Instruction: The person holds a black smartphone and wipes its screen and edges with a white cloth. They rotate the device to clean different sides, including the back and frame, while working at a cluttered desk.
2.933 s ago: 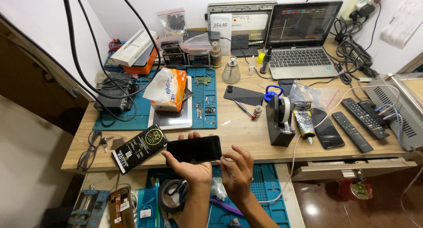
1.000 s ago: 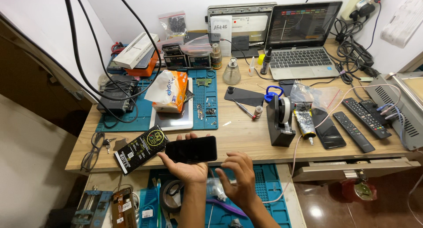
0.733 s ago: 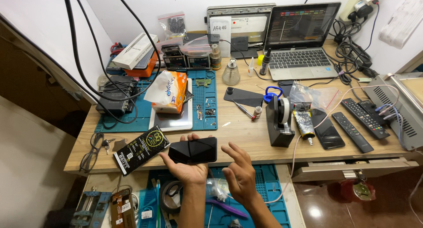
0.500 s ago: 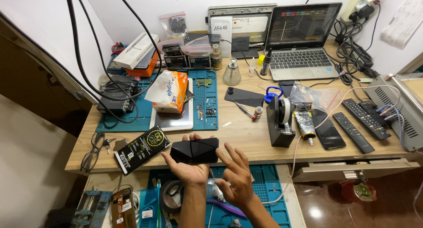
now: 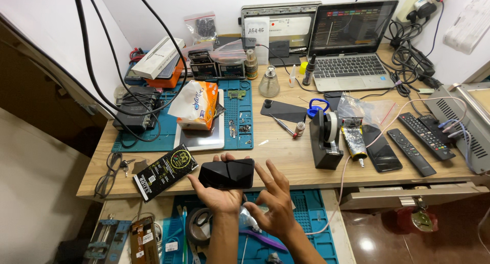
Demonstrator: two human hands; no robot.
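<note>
Left hand: your left hand (image 5: 220,196) lies palm up at the near edge of the desk; its fingers curl up around the black phone (image 5: 227,173), clamped on its long edges from below.
Phone: a flat, glossy black slab with rounded corners, lying sideways across your palm; its face shines like glass and catches a creased reflection; it hangs over the desk's front edge, just right of the black packet.
Right hand: your right hand (image 5: 275,203) hovers just beside the phone's right end; all 5 fingers are spread apart and bent, holding nothing; whether a fingertip touches the phone you cannot tell.
Black packet: a flat rectangular packet (image 5: 165,171), glossy black with gold print, lies tilted on the wood just left of the phone.
Desk: a wooden desk (image 5: 286,152) with pale, matt grain.
Blue mat: a ribbed rubbery blue mat (image 5: 311,218) on the lower shelf under both wrists; a roll of dark tape (image 5: 196,225) rests on it.
Tape dispenser: a heavy black dispenser (image 5: 326,141) stands upright, well to the right of the phone; a 2nd dark phone (image 5: 380,152) lies flat beyond it.
Tissue pack: a crumpled white and orange soft pack (image 5: 196,106) sits behind on the upper blue mat.
Glasses: thin dark-framed glasses (image 5: 109,172) lie at the desk's left edge.
</note>
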